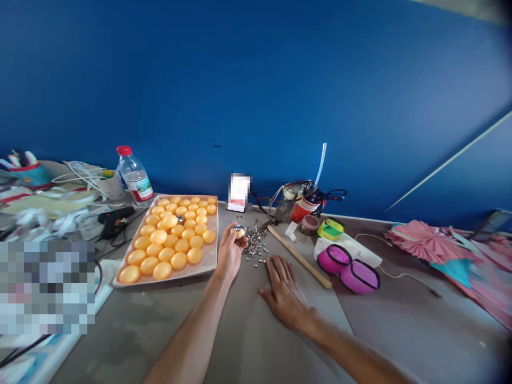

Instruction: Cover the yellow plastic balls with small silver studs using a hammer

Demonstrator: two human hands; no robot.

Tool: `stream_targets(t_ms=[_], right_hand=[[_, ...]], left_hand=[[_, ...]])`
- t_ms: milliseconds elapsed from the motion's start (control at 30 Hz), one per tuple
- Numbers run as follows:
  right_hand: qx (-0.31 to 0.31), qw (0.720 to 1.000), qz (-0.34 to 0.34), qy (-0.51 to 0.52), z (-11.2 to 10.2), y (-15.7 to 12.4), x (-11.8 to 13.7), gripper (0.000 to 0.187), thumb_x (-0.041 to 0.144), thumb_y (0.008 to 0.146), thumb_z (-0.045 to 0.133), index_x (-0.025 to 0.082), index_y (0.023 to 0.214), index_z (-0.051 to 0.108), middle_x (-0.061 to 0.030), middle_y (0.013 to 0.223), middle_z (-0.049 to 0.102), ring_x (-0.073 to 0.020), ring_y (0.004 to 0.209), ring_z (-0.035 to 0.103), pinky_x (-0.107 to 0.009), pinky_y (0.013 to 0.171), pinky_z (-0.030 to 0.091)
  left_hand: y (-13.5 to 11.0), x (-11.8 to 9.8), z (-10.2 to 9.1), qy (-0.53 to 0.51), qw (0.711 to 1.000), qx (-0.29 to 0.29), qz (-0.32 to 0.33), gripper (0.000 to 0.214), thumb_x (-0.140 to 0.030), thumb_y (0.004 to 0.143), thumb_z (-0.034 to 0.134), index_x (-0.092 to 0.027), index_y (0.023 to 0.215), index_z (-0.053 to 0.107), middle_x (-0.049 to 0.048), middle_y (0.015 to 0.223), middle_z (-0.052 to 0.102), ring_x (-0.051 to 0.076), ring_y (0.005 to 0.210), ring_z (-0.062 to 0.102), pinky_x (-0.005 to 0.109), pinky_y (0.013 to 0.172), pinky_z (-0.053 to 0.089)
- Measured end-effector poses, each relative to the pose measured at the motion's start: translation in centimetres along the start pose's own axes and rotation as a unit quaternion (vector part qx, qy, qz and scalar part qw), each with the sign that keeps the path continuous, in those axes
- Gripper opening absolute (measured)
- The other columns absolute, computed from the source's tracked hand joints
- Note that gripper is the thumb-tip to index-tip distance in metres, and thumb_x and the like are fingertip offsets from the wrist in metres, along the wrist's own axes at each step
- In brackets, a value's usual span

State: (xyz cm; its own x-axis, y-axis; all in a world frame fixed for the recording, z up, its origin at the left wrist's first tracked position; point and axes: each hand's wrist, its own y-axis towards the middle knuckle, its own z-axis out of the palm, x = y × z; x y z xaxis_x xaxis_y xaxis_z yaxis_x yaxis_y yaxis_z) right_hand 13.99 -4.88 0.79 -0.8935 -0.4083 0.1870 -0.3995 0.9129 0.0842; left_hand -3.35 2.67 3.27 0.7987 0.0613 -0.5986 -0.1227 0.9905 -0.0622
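Note:
My left hand [231, 250] is closed round a small shiny ball-shaped piece [239, 230], held just above the table beside the tray's right edge. A heap of small silvery metal bits [255, 244] lies right next to it. My right hand [285, 289] lies flat on the grey table [248, 330], fingers stretched out and holding nothing, just below the heap. A pale tray [208, 269] full of several yellow-orange egg-like balls [170, 242] sits to the left of my left hand.
A wooden stick [299, 257] lies right of the heap. Behind stand a water bottle [135, 177], a red cup with tools [304, 205], a tape roll [310, 224]. Two pink round pouches [349, 266] and pink paper fans [428, 241] lie right. A glue gun [115, 218] and cables lie left.

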Motion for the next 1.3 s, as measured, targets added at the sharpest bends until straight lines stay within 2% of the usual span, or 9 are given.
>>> stream_targets(t_ms=[233,400,533,633,733,900,1000,1100,1300], right_hand=[[-0.092,0.994,0.051,0.009,1.2,7.5,1.3,0.067,0.044,0.084,0.046,0.008,0.138,0.031,-0.0218,0.144,0.028,-0.0354,0.135,0.019,-0.054,0.106,0.019],[-0.177,0.983,0.04,0.027,1.0,10.4,0.9,0.057,0.036,0.084,0.045,0.009,0.134,0.037,-0.0216,0.137,0.038,-0.0337,0.129,0.028,-0.053,0.103,0.021],[-0.233,0.966,0.031,0.109,0.4,10.8,-1.2,0.045,0.034,0.085,0.045,0.013,0.125,0.047,-0.0173,0.121,0.05,-0.0285,0.115,0.043,-0.046,0.095,0.035],[-0.232,0.961,0.015,0.153,0.4,10.4,-2.5,0.034,0.033,0.085,0.047,0.014,0.111,0.057,-0.0136,0.104,0.057,-0.0256,0.101,0.05,-0.041,0.088,0.041],[-0.206,0.968,0.003,0.145,0.8,9.9,-2.6,0.026,0.029,0.081,0.053,0.015,0.101,0.063,-0.0113,0.095,0.059,-0.0246,0.094,0.052,-0.039,0.084,0.04],[-0.163,0.977,-0.012,0.138,1.1,9.5,-1.9,0.022,0.025,0.081,0.055,0.018,0.1,0.063,-0.0083,0.094,0.062,-0.0233,0.091,0.051,-0.036,0.081,0.038],[-0.154,0.976,-0.002,0.157,1.0,9.8,-2.1,0.012,0.02,0.081,0.052,0.018,0.085,0.064,-0.0062,0.086,0.063,-0.0212,0.085,0.052,-0.033,0.077,0.037],[-0.146,0.973,0.001,0.178,1.2,10.2,-2.4,0.014,0.016,0.081,0.051,0.019,0.073,0.062,-0.0051,0.078,0.063,-0.0198,0.08,0.052,-0.031,0.075,0.036],[-0.191,0.937,-0.013,0.291,0.8,10.3,-2.8,0.02,0.016,0.083,0.042,0.017,0.073,0.059,-0.0056,0.075,0.06,-0.0181,0.075,0.053,-0.03,0.07,0.039]], left_hand=[[0.1,0.1,0.1,0.001,1.0,0.0,-0.005,0.037,-0.033,0.073,0.067,-0.022,0.107,0.056,0.0006,0.075,0.061,0.01,0.062,0.057,0.023,0.062,0.045],[0.1,0.1,0.1,0.006,1.0,-0.013,-0.015,0.038,-0.034,0.074,0.066,-0.024,0.109,0.055,0.0001,0.076,0.061,0.01,0.061,0.057,0.022,0.06,0.044],[0.1,0.2,0.0,0.006,1.0,-0.014,-0.017,0.041,-0.034,0.073,0.066,-0.024,0.112,0.055,-0.0001,0.077,0.062,0.01,0.061,0.057,0.022,0.06,0.045],[0.1,0.3,0.0,0.014,0.999,-0.018,-0.025,0.043,-0.035,0.073,0.067,-0.025,0.114,0.054,0.0008,0.081,0.063,0.01,0.061,0.057,0.022,0.059,0.045],[0.1,0.2,-0.1,0.019,0.999,-0.013,-0.024,0.043,-0.034,0.074,0.066,-0.024,0.114,0.054,0.0019,0.083,0.064,0.01,0.063,0.058,0.022,0.06,0.045],[0.1,0.2,-0.1,0.031,0.999,-0.019,-0.022,0.041,-0.034,0.074,0.066,-0.024,0.112,0.055,0.0023,0.082,0.064,0.01,0.063,0.057,0.022,0.061,0.046],[0.0,0.3,0.0,0.045,0.998,-0.022,-0.027,0.042,-0.035,0.073,0.067,-0.025,0.112,0.055,0.0023,0.084,0.064,0.009,0.063,0.057,0.022,0.062,0.046],[-0.2,0.5,0.1,0.058,0.998,-0.021,-0.028,0.042,-0.034,0.073,0.068,-0.024,0.111,0.056,0.0023,0.086,0.064,0.009,0.064,0.057,0.023,0.062,0.046],[-0.3,0.8,0.1,0.075,0.996,-0.02,-0.032,0.038,-0.034,0.074,0.066,-0.024,0.109,0.056,0.0024,0.087,0.064,0.01,0.064,0.057,0.024,0.063,0.046]])
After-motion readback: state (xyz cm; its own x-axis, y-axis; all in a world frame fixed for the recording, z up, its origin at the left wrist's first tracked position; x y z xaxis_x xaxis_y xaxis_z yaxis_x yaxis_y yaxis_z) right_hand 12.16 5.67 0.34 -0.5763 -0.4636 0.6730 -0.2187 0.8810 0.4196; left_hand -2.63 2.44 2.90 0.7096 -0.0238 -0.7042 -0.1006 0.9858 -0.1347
